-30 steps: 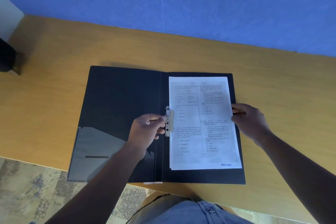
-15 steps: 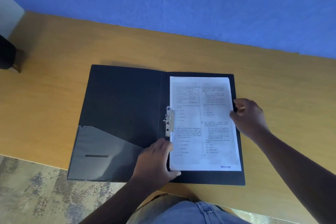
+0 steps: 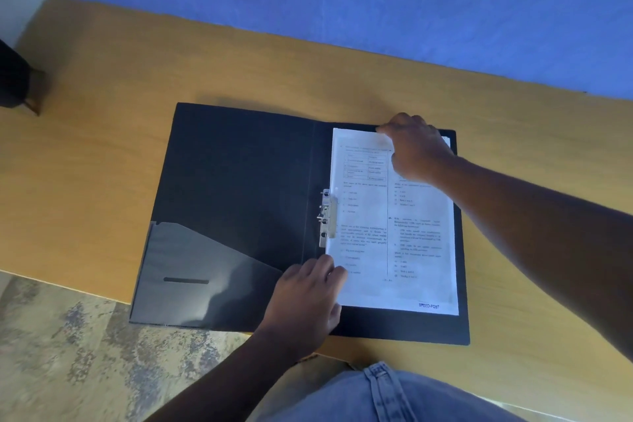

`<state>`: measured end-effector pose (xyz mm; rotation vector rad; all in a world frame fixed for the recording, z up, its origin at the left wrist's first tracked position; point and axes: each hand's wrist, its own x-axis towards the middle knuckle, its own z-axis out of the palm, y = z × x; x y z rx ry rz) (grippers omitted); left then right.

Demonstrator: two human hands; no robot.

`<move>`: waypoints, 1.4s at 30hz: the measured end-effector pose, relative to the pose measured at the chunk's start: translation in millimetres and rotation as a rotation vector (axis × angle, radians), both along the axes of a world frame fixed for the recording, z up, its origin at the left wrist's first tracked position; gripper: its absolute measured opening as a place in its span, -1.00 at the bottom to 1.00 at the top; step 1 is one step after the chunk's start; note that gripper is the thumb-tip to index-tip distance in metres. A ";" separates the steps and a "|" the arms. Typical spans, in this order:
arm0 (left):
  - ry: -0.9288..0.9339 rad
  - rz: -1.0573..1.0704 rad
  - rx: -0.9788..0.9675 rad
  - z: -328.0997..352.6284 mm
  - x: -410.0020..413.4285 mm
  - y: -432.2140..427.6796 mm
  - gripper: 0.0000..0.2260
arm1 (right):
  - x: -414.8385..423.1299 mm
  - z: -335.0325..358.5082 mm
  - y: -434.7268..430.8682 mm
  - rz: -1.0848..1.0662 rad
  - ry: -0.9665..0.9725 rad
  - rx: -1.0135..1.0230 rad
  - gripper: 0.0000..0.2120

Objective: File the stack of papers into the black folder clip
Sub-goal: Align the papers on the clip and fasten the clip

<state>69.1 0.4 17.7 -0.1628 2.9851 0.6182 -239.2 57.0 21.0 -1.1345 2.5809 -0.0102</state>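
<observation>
Left hand [image 3: 305, 298] lay flat, fingers spread and gripping nothing, on the near-left corner of the stack of papers [image 3: 394, 226], just below the metal clip [image 3: 327, 217]. Right hand [image 3: 416, 147], also flat and gripping nothing, pressed the far edge. The stack lay lengthwise on the black folder's [image 3: 239, 181] right leaf, its left edge at the clip, so the left hand was nearer it.

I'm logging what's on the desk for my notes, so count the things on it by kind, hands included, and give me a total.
Folder: 1
Metal clip: 1
Stack of papers: 1
Hands: 2, the left hand and the right hand
Total: 5
</observation>
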 end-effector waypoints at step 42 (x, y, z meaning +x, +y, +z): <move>-0.106 1.054 1.055 18.9 -48.4 -37.2 -0.75 | 43.2 -9.8 112.3 -0.967 -0.494 -0.524 -0.57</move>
